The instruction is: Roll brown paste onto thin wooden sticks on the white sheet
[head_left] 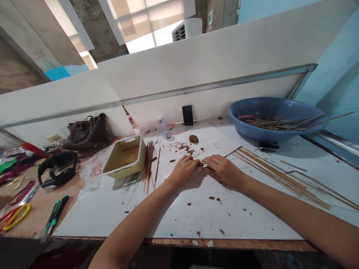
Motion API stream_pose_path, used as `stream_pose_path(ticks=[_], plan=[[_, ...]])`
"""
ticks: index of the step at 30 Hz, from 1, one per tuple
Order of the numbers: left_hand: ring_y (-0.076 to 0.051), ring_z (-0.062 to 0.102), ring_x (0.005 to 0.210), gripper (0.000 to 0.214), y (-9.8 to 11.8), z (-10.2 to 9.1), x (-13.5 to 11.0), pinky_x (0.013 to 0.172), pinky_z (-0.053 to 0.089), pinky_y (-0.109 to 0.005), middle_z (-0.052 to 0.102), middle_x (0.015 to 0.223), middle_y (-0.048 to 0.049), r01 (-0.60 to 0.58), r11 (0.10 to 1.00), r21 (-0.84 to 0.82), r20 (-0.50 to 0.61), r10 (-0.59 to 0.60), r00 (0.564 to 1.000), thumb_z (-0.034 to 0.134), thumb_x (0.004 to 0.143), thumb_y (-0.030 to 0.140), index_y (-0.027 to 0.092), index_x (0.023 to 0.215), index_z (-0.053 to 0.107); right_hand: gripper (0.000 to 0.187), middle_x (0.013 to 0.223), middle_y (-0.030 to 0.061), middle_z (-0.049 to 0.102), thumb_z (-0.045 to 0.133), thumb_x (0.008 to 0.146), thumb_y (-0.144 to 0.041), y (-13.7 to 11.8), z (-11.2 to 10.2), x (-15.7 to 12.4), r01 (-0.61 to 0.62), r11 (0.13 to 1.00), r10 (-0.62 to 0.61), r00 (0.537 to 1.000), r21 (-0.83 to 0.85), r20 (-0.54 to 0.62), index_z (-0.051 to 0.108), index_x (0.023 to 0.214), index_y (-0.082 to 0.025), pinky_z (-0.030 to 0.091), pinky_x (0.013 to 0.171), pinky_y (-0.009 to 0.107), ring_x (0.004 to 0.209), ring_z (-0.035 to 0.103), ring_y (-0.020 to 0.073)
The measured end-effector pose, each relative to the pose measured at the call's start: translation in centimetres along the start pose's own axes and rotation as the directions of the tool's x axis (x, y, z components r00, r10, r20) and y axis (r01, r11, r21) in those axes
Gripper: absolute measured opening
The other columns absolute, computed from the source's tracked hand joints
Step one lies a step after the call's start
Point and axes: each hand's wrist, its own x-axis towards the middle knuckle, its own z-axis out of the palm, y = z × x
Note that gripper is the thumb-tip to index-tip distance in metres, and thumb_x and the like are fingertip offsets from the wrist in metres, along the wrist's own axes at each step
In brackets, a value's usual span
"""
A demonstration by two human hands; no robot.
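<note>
My left hand (185, 168) rests low over the white board with its fingers curled together on a small piece of brown clay-like paste (200, 163). Close beside it, almost touching, is my right hand (223, 169), fingers bent and pressed together; what lies under them is hidden. A thin dark stick (234, 151) shows just beyond the right knuckles, and I cannot tell whether that hand holds it. Behind the hands sits a brown lump of paste (193, 139) among scattered crumbs (185, 148). Brown-coated sticks (148, 164) lie left of my left hand.
A green tub (123, 173) with brownish contents stands left. On the right are bare thin sticks (283, 177) and a blue basin (241, 129) holding more sticks. A bottle (163, 127) and phone (187, 115) stand at the back. Cutters (56, 213), scissors (18, 216) and headphones (57, 170) lie far left.
</note>
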Motion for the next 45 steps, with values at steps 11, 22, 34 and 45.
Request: stream_pose_path(ticks=[11, 22, 34, 45], plan=[[-0.029, 0.067, 0.097, 0.024, -0.2, 0.3, 0.1, 0.091, 0.057, -0.046, 0.073, 0.089, -0.0098, -0.022, 1.0, -0.001, 0.016, 0.022, 1.0, 0.056, 0.115, 0.03, 0.022, 0.099, 0.072, 0.035, 0.115, 0.014, 0.078, 0.047, 0.117, -0.021, -1.4, 0.1, 0.3, 0.053, 0.996, -0.05, 0.998, 0.074, -0.032, 0.058, 0.15, -0.02, 0.063, 0.088, 0.047, 0.099, 0.074, 0.0304], [-0.027, 0.069, 0.101, 0.018, -0.9, 0.3, 0.0, 0.09, 0.059, -0.041, 0.078, 0.1, -0.0095, -0.028, 0.993, -0.117, 0.02, 0.03, 0.999, 0.067, 0.111, 0.037, 0.021, 0.11, 0.073, 0.029, 0.108, 0.0117, 0.076, 0.045, 0.117, -0.019, -1.2, -0.3, 0.4, 0.077, 0.978, -0.079, 0.997, 0.192, 0.001, 0.063, 0.14, -0.019, 0.063, 0.083, 0.044, 0.095, 0.074, 0.0282], [-0.027, 0.071, 0.101, 0.027, -0.5, 0.0, 0.1, 0.094, 0.058, -0.043, 0.08, 0.103, -0.0103, 0.018, 0.994, -0.111, -0.037, -0.022, 0.999, 0.065, 0.112, 0.045, 0.022, 0.122, 0.076, 0.022, 0.105, 0.0121, 0.077, 0.051, 0.117, -0.023, -0.2, 0.2, 0.1, 0.044, 0.991, -0.043, 0.999, 0.125, -0.014, 0.065, 0.133, -0.019, 0.064, 0.081, 0.045, 0.093, 0.076, 0.0294], [-0.025, 0.074, 0.098, 0.021, -0.4, 0.3, -0.2, 0.091, 0.062, -0.044, 0.082, 0.105, -0.0088, 0.019, 0.989, -0.147, -0.084, -0.032, 0.996, 0.063, 0.113, 0.039, 0.026, 0.123, 0.077, 0.03, 0.117, 0.0154, 0.08, 0.055, 0.117, -0.034, -0.1, 0.9, 0.0, 0.004, 0.993, -0.001, 1.0, 0.121, -0.027, 0.062, 0.142, -0.02, 0.068, 0.088, 0.049, 0.105, 0.079, 0.0318]])
